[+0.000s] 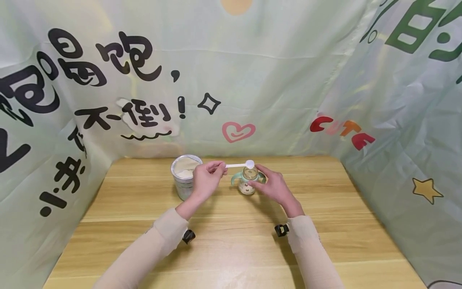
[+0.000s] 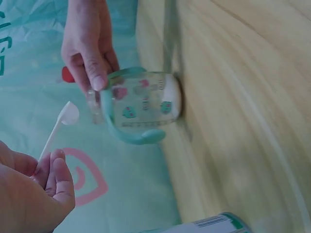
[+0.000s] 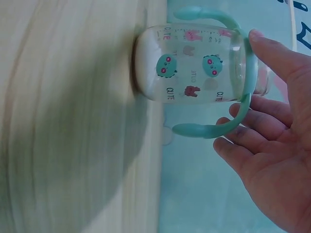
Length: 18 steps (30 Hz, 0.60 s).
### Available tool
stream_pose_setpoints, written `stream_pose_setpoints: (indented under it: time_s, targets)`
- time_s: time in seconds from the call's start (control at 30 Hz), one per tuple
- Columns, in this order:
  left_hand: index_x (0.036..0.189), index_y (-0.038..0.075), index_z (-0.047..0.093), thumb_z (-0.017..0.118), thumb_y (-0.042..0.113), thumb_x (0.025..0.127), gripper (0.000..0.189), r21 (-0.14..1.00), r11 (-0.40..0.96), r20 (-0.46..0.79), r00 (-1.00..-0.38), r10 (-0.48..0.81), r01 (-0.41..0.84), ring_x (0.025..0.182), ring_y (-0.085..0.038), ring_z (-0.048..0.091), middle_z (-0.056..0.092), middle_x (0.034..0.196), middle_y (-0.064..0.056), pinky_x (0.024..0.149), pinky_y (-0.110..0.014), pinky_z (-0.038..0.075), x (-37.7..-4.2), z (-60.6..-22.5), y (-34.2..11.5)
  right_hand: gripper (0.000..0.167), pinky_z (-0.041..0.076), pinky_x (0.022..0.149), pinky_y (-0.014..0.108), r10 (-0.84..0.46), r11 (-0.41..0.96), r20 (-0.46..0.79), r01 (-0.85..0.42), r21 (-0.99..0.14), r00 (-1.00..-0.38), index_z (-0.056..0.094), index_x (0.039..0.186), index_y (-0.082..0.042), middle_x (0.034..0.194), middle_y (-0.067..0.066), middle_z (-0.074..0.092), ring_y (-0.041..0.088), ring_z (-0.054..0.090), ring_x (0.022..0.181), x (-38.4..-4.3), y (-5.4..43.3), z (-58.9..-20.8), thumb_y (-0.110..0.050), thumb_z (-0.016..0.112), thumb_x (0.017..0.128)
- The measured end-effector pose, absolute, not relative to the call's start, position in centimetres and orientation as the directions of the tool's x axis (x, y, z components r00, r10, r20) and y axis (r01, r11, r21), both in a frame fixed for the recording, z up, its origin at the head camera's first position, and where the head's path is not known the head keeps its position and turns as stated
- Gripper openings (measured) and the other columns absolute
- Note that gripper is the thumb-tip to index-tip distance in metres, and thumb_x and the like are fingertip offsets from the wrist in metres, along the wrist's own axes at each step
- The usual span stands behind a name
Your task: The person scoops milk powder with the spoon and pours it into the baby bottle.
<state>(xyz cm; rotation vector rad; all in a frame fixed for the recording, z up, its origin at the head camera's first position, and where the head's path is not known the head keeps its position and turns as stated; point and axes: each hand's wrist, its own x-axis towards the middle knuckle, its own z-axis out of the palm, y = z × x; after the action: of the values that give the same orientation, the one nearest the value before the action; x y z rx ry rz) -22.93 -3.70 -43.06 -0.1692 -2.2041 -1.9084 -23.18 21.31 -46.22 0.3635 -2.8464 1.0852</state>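
Observation:
My left hand (image 1: 206, 180) pinches the handle of a small white measuring scoop (image 1: 250, 164) between thumb and fingers. The scoop's bowl is close over the open mouth of a clear baby bottle (image 1: 247, 188). With thumb and fingers about the green collar, my right hand (image 1: 273, 187) grips the bottle, which stands upright on the table. Two curved green handles (image 3: 199, 130) and printed animal faces show on it, with white stuff at its bottom (image 3: 147, 63). Left of the bottle stands an open tin (image 1: 183, 185) of pale powder, partly behind my left hand.
The wooden table (image 1: 231, 249) runs back to a printed fabric wall (image 1: 281, 88), with more fabric on both sides. A small black device (image 1: 189, 236) sits at the left wrist and another black device (image 1: 281, 230) at the right.

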Motion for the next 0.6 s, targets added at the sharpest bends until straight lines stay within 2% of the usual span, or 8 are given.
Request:
stream_pose_setpoints:
  time_s: [0.2, 0.4, 0.43, 0.47, 0.5, 0.57, 0.6]
  targets:
    - [0.107, -0.002, 0.080, 0.071, 0.012, 0.100, 0.018, 0.968, 0.086, 0.244, -0.967, -0.072, 0.238, 0.078, -0.017, 0.079, 0.081, 0.092, -0.019, 0.072, -0.021, 0.062, -22.9, -41.4, -4.9, 0.076, 0.046, 0.116, 0.058, -0.209, 0.717, 0.159, -0.262, -0.646, -0.965, 0.051, 0.155, -0.007, 0.152, 0.020, 0.059, 0.042, 0.056, 0.140, -23.4, 20.8, -45.5, -0.044, 0.079, 0.094]
    - [0.110, -0.007, 0.077, 0.070, 0.009, 0.100, 0.020, 0.981, 0.036, 0.191, -0.977, -0.098, 0.189, 0.072, -0.007, 0.075, 0.080, 0.093, -0.023, 0.074, -0.023, 0.063, -23.3, -40.4, -6.8, 0.076, 0.043, 0.118, 0.059, -0.218, 0.706, 0.168, -0.274, -0.653, -0.961, 0.051, 0.155, -0.010, 0.153, 0.017, 0.059, 0.042, 0.055, 0.142, -23.9, 20.1, -44.7, -0.046, 0.078, 0.094]
    - [0.111, -0.008, 0.077, 0.070, 0.009, 0.100, 0.021, 0.983, 0.029, 0.183, -0.977, -0.107, 0.181, 0.071, -0.006, 0.074, 0.080, 0.092, -0.022, 0.074, -0.024, 0.063, -23.4, -40.3, -7.1, 0.076, 0.043, 0.118, 0.059, -0.224, 0.703, 0.173, -0.282, -0.652, -0.959, 0.052, 0.155, -0.010, 0.152, 0.017, 0.059, 0.041, 0.059, 0.136, -24.0, 19.9, -44.5, -0.046, 0.078, 0.094]
    - [0.111, -0.008, 0.077, 0.070, 0.009, 0.100, 0.021, 0.984, 0.027, 0.177, -0.977, -0.119, 0.175, 0.070, -0.006, 0.074, 0.080, 0.091, -0.021, 0.075, -0.024, 0.064, -23.4, -40.2, -7.4, 0.077, 0.045, 0.116, 0.059, -0.231, 0.697, 0.175, -0.288, -0.656, -0.957, 0.051, 0.155, -0.010, 0.149, 0.018, 0.062, 0.038, 0.069, 0.121, -24.0, 19.7, -44.3, -0.046, 0.078, 0.094]
    - [0.111, -0.008, 0.077, 0.071, 0.009, 0.099, 0.022, 0.985, 0.031, 0.172, -0.976, -0.132, 0.169, 0.070, -0.006, 0.074, 0.080, 0.091, -0.020, 0.075, -0.024, 0.064, -23.5, -40.1, -7.7, 0.076, 0.048, 0.112, 0.057, -0.238, 0.696, 0.177, -0.295, -0.655, -0.955, 0.051, 0.155, -0.010, 0.140, 0.018, 0.068, 0.033, 0.074, 0.102, -24.1, 19.5, -44.2, -0.046, 0.078, 0.094]
    - [0.110, -0.007, 0.077, 0.071, 0.010, 0.099, 0.021, 0.987, 0.040, 0.162, -0.975, -0.153, 0.158, 0.069, -0.006, 0.073, 0.080, 0.090, -0.020, 0.073, -0.023, 0.063, -23.5, -39.9, -8.2, 0.076, 0.050, 0.111, 0.056, -0.252, 0.694, 0.177, -0.305, -0.652, -0.951, 0.051, 0.156, -0.011, 0.140, 0.018, 0.068, 0.026, 0.065, 0.075, -24.2, 19.0, -43.8, -0.047, 0.078, 0.094]
    - [0.109, -0.007, 0.078, 0.071, 0.011, 0.099, 0.021, 0.987, 0.048, 0.159, -0.974, -0.163, 0.153, 0.069, -0.006, 0.073, 0.080, 0.090, -0.019, 0.072, -0.022, 0.063, -23.5, -39.9, -8.5, 0.076, 0.050, 0.110, 0.056, -0.258, 0.696, 0.177, -0.310, -0.648, -0.950, 0.051, 0.156, -0.010, 0.140, 0.018, 0.068, 0.026, 0.065, 0.075, -24.2, 18.9, -43.7, -0.047, 0.077, 0.094]
